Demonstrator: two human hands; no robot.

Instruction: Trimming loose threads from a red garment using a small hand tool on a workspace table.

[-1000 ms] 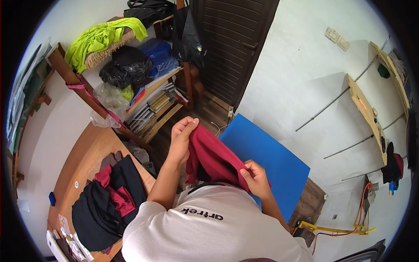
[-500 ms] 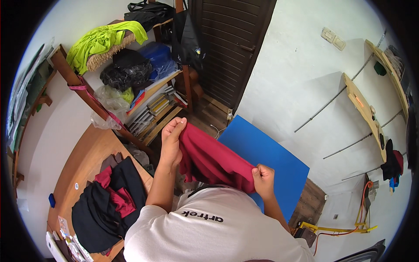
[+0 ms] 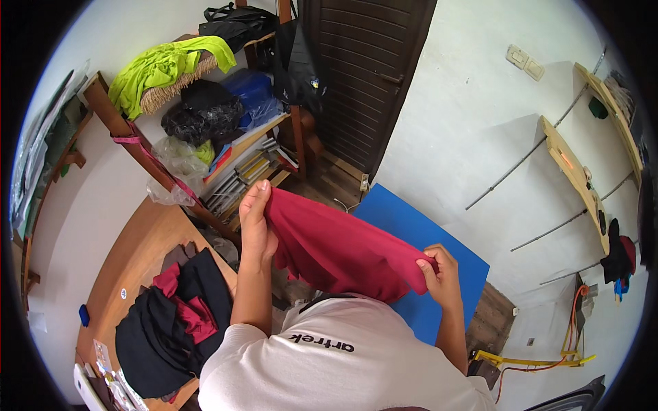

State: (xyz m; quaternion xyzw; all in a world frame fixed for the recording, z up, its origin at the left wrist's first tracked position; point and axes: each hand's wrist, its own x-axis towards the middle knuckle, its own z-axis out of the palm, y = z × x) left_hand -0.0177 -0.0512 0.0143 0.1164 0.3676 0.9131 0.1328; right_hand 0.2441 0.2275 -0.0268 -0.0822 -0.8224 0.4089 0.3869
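A dark red piece of cloth (image 3: pixel 336 246) is stretched between my two hands in front of my chest. My left hand (image 3: pixel 257 222) pinches its upper left corner, thumb on top. At the other end my right hand (image 3: pixel 440 275) grips the right corner between thumb and fingers. The upper edge runs taut and slopes down to the right, while the lower part hangs in soft folds close to my white shirt. Behind the cloth lies a blue tabletop (image 3: pixel 391 212), partly covered by it.
On the wooden table (image 3: pixel 144 253) at left lies a pile of black and red cloth (image 3: pixel 161 335). Beyond it stands a wooden rack (image 3: pixel 240 144) with bags and a yellow-green garment (image 3: pixel 164 68). A dark door (image 3: pixel 363 75) is at the back; wall shelves (image 3: pixel 576 178) hang at right.
My hands have moved apart, the left one leftward and the right one to the right and slightly up. The red cloth is now spread wider and its upper edge is tauter.
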